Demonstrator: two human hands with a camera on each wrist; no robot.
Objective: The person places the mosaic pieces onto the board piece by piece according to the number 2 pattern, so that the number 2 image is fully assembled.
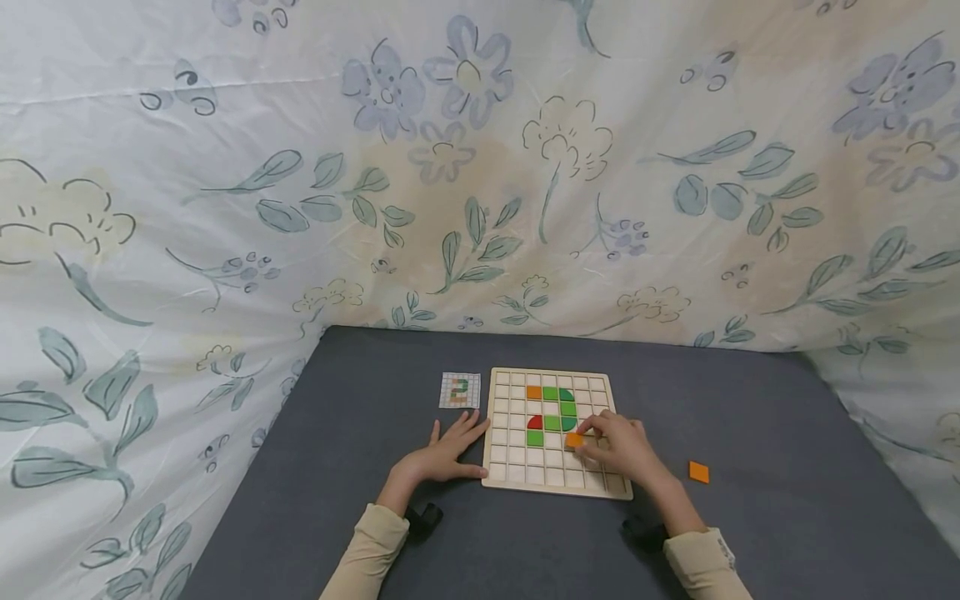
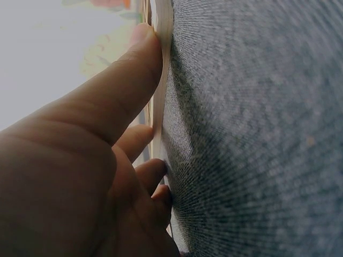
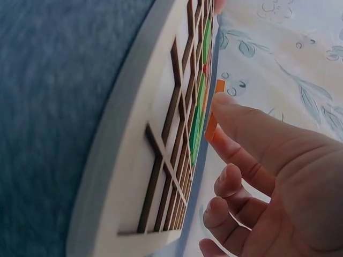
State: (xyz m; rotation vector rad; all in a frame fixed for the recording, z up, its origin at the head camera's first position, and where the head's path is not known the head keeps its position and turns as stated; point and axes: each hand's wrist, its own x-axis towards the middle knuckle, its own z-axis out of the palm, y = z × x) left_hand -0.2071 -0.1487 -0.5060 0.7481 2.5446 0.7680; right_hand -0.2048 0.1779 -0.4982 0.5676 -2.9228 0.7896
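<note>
A wooden grid board (image 1: 517, 477) lies flat on the table. Between thumb and index finger, my right hand (image 1: 621, 446) pinches an orange square tile (image 1: 574, 440) over the board's right half; in the right wrist view the tile (image 3: 212, 127) is held off the grid. Set in the grid are an orange square (image 1: 533, 392), several green squares (image 1: 535, 437), dark green rounded pieces (image 1: 569, 423) and a red rounded piece (image 1: 535, 422). My left hand (image 1: 442, 454) rests at the board's left edge, its fingers extended; its thumb (image 2: 142, 59) touches the rim.
A small card (image 1: 459, 390) printed with a coloured grid pattern lies left of the board. Another orange square tile (image 1: 698, 472) is on the dark grey table (image 1: 780, 433), right of my right hand. Floral cloth (image 1: 480, 167) hangs behind the table and at its sides.
</note>
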